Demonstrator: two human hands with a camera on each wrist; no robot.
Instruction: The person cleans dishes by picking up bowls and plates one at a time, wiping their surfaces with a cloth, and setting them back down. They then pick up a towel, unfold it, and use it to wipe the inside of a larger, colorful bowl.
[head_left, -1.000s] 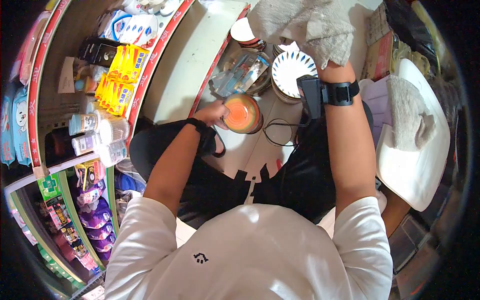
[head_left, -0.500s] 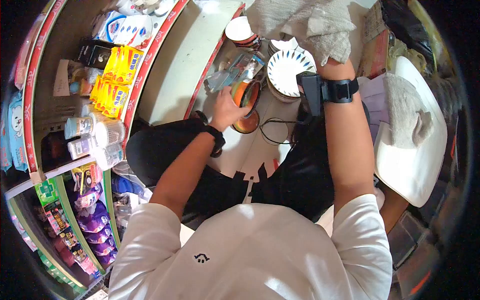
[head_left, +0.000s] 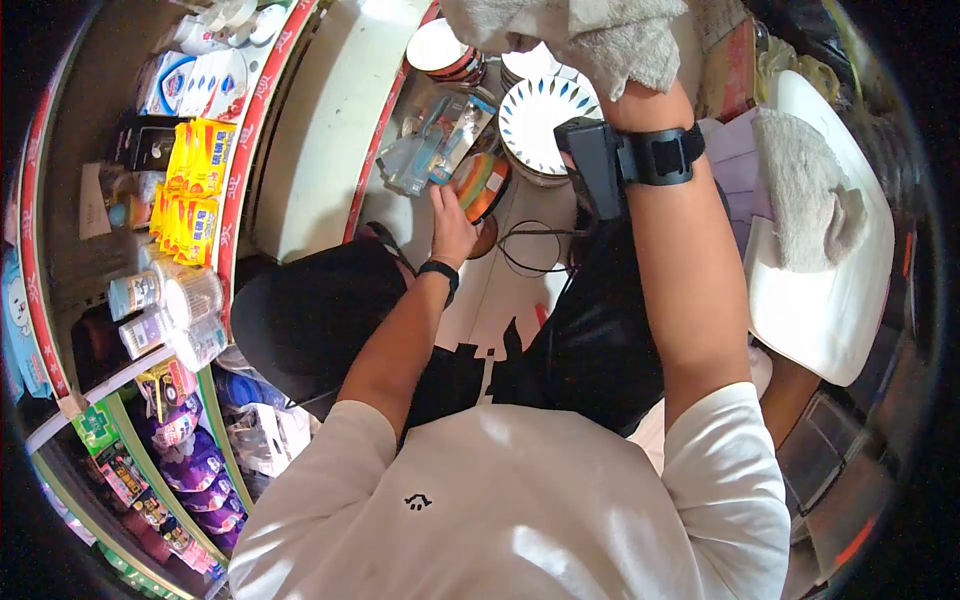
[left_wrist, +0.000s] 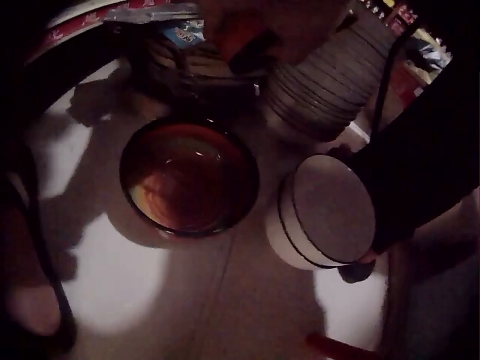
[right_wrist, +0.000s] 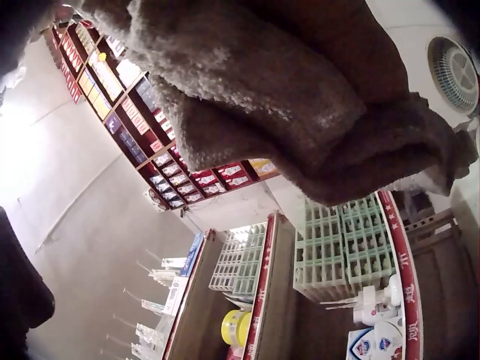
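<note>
My left hand (head_left: pixel 455 232) grips a bowl (head_left: pixel 482 188) with orange and green bands, tilted on its side. A second orange-brown bowl (left_wrist: pixel 187 180) stands upright on the floor under it, mostly hidden by the hand in the head view. Just beyond the held bowl lies a clear plastic package (head_left: pixel 440 145). My right hand (right_wrist: pixel 360 52) is raised and holds a grey towel (head_left: pixel 610 40), which drapes over it and hides the fingers in the head view.
A stack of plates with blue-patterned rims (head_left: pixel 550 120) stands right of the bowl, white-topped bowls (head_left: pixel 437 48) behind. Cable (head_left: pixel 530 235) loops over the floor. Store shelves (head_left: pixel 225 200) line the left; a white basin (head_left: pixel 800 320) with a cloth stands right.
My left hand has lifted one bowl off the other and tilted it, moving it forward towards the plastic package. The lower bowl stays on the floor. My right hand keeps the towel raised.
</note>
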